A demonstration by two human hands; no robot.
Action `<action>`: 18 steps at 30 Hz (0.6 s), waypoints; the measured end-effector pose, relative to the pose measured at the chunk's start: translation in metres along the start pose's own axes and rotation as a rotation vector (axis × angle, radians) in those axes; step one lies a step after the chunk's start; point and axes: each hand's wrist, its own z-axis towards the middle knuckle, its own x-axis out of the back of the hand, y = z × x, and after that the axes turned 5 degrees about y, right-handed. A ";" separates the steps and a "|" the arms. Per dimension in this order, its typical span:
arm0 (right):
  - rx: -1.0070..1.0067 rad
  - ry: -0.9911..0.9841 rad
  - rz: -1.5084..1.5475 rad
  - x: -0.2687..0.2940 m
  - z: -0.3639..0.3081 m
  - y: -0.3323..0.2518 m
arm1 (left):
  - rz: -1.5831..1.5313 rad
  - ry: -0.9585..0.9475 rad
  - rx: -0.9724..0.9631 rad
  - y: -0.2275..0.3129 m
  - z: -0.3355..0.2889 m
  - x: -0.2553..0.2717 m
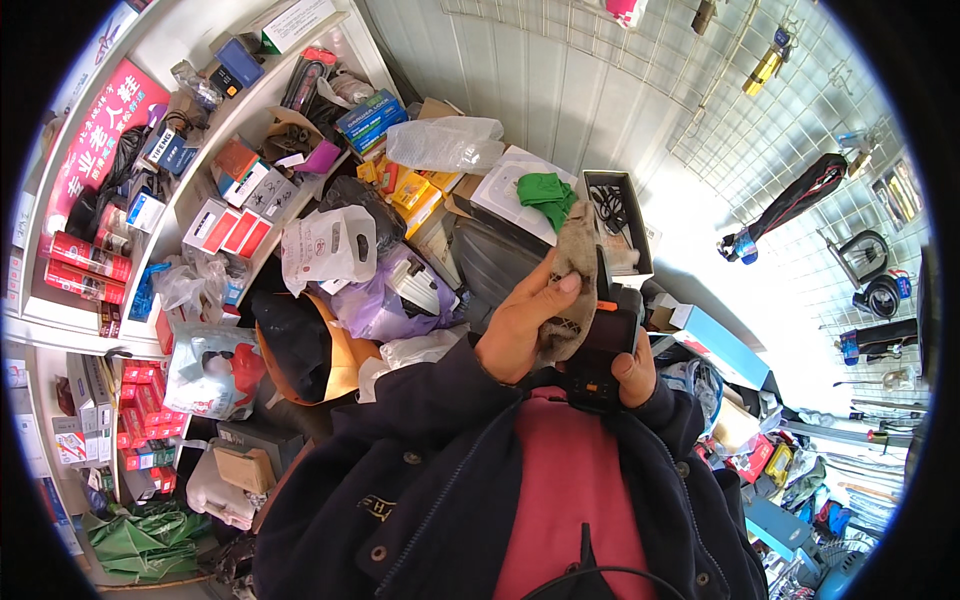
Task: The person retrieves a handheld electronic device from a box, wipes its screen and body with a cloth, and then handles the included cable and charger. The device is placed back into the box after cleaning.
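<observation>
My left hand (522, 325) is closed on a worn grey-brown rag (574, 262), its thumb pressed over the cloth. The rag hangs upright along the left side of a black boxy device (603, 345) with an orange strip near its top. Around that device's right side wraps my right hand (636, 375), thumb toward me. The device is held close in front of my chest; its exact kind is not clear. Beyond the rag, a green cloth (546, 198) lies on a white box (500, 195). Beside it stands an open box (618, 195) with black cables inside.
Shelves (215, 150) packed with small boxes curve along the left. A white plastic bag (330, 245) and purple bag (395, 300) lie in the heap ahead. Wire grid panels (760, 120) with hanging goods cover the right wall. A blue-white box (715, 345) lies to the right.
</observation>
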 end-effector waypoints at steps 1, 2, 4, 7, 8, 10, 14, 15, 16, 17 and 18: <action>-0.013 0.018 -0.025 0.000 -0.001 0.000 | -0.015 0.000 0.030 0.001 0.000 0.002; -0.015 0.043 -0.029 -0.001 -0.002 0.000 | -0.034 -0.006 0.059 0.002 0.000 0.004; -0.024 0.068 -0.040 -0.002 -0.004 0.000 | -0.037 0.022 0.055 0.002 0.000 0.007; -0.014 0.039 -0.073 -0.003 -0.004 -0.001 | -0.010 0.038 0.046 0.002 0.001 0.009; -0.004 0.016 -0.089 -0.002 -0.003 -0.002 | -0.006 0.034 0.037 0.001 0.002 0.010; -0.007 -0.007 -0.083 -0.002 -0.003 -0.004 | 0.038 0.041 0.032 0.000 0.005 0.011; -0.023 -0.008 0.057 -0.003 -0.002 -0.007 | -0.011 0.108 0.003 -0.001 0.016 0.015; -0.028 -0.027 0.109 -0.004 -0.002 -0.007 | -0.121 0.095 0.032 0.001 0.017 0.017; 0.005 -0.004 0.163 -0.005 -0.001 -0.008 | -0.227 0.076 0.068 0.004 0.018 0.018; 0.029 -0.002 0.223 -0.004 0.003 -0.009 | -0.313 0.123 0.120 0.008 0.018 0.019; 0.065 -0.019 0.299 -0.004 0.004 -0.009 | -0.368 0.059 0.048 0.013 0.017 0.019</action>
